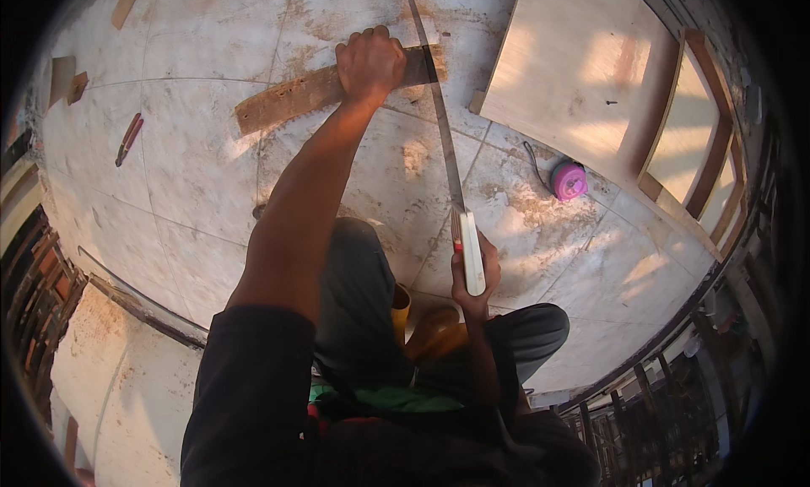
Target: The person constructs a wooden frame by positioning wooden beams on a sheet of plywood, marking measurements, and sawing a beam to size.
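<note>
A long wooden plank (291, 105) lies across the tiled floor in front of me. My left hand (371, 63) is closed over it near its right end, pressing on its upper face. In my right hand (491, 269), the fingers are wrapped round the white handle of a handsaw (447, 154). The saw's long, narrow blade points away from me and crosses the plank's right end, just right of my left hand. Whether the teeth have cut into the wood cannot be made out.
On the right, a pink tape measure (569, 181) with a strap lies beside a plywood panel (574, 73) and a wooden frame (713, 132). A red-handled tool (129, 138) is on the left floor. Wood offcuts (125, 6) lie at the far left. My knees (359, 293) are bent close below.
</note>
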Demonstrator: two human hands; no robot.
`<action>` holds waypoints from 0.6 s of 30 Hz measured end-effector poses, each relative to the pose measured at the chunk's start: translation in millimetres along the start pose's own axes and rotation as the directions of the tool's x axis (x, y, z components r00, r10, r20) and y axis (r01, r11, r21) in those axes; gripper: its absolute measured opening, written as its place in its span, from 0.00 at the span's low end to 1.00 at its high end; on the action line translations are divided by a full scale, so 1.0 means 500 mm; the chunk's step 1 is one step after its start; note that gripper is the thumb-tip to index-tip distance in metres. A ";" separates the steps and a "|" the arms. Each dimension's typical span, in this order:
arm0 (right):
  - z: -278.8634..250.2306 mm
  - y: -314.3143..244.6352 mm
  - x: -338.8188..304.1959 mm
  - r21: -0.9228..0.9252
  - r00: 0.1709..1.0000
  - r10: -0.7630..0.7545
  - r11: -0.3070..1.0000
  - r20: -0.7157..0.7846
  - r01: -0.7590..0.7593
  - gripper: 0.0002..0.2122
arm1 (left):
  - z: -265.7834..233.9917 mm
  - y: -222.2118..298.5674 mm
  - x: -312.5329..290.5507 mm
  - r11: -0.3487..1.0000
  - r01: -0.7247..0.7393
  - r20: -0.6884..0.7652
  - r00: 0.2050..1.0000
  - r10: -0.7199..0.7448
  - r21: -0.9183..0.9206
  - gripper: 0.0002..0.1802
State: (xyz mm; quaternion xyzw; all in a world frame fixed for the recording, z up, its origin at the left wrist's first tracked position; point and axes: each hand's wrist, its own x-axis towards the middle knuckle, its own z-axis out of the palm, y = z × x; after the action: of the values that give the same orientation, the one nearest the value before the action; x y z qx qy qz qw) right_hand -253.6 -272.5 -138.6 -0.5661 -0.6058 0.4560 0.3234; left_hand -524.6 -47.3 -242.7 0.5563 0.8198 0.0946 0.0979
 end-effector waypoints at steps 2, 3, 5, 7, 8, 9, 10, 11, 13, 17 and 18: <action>0.074 -0.001 0.185 0.090 0.999 -0.004 0.996 -0.042 0.008 0.22 | -0.007 0.022 0.002 0.999 -0.024 0.031 0.999 0.025 -0.043 0.17; 0.104 -0.014 0.277 0.140 0.998 -0.025 0.990 -0.055 0.033 0.19 | -0.007 0.033 0.011 0.999 -0.021 0.025 0.999 0.022 -0.044 0.18; 0.122 -0.031 0.294 0.118 0.998 0.018 0.993 -0.064 -0.010 0.20 | 0.002 0.020 0.009 1.000 0.008 0.032 0.999 -0.008 -0.030 0.18; 0.077 0.011 0.143 0.045 0.994 0.105 0.993 -0.005 -0.105 0.22 | 0.010 -0.001 -0.014 1.000 0.014 0.056 0.998 -0.013 -0.013 0.18; 0.041 0.011 0.053 0.022 0.997 0.075 0.997 0.020 -0.075 0.22 | -0.002 -0.022 0.000 1.000 0.021 0.037 0.999 -0.022 0.008 0.18; -0.003 0.016 -0.036 -0.005 0.998 0.048 0.999 0.034 -0.048 0.23 | -0.010 -0.021 -0.006 0.999 0.026 0.026 0.999 -0.027 0.019 0.18; -0.040 0.007 -0.109 0.013 0.991 0.131 0.991 0.002 -0.131 0.23 | -0.009 -0.008 -0.009 1.000 0.025 0.040 0.999 -0.026 0.007 0.18; -0.034 0.003 -0.090 0.000 0.995 0.096 0.995 0.003 -0.096 0.23 | -0.012 0.002 -0.004 1.000 0.022 0.045 0.999 -0.022 0.004 0.18; 0.001 -0.027 -0.016 -0.039 0.999 0.044 0.998 -0.001 -0.044 0.23 | -0.008 0.003 -0.007 1.000 0.006 0.055 0.998 -0.005 -0.017 0.18; 0.121 -0.029 0.297 0.122 0.997 0.027 0.992 -0.067 -0.019 0.22 | -0.001 0.031 0.017 0.998 -0.032 0.043 0.998 0.034 -0.054 0.18; 0.121 -0.037 0.282 0.092 0.997 0.039 0.995 -0.060 -0.033 0.22 | 0.003 0.020 -0.001 0.998 -0.013 0.072 0.997 0.017 -0.054 0.18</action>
State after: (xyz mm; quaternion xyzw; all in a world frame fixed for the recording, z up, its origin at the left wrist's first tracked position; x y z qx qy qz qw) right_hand -336.8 -144.6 -161.6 -0.5756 -0.5638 0.4710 0.3592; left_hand -515.1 -44.4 -241.5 0.5626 0.8087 0.0969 0.1418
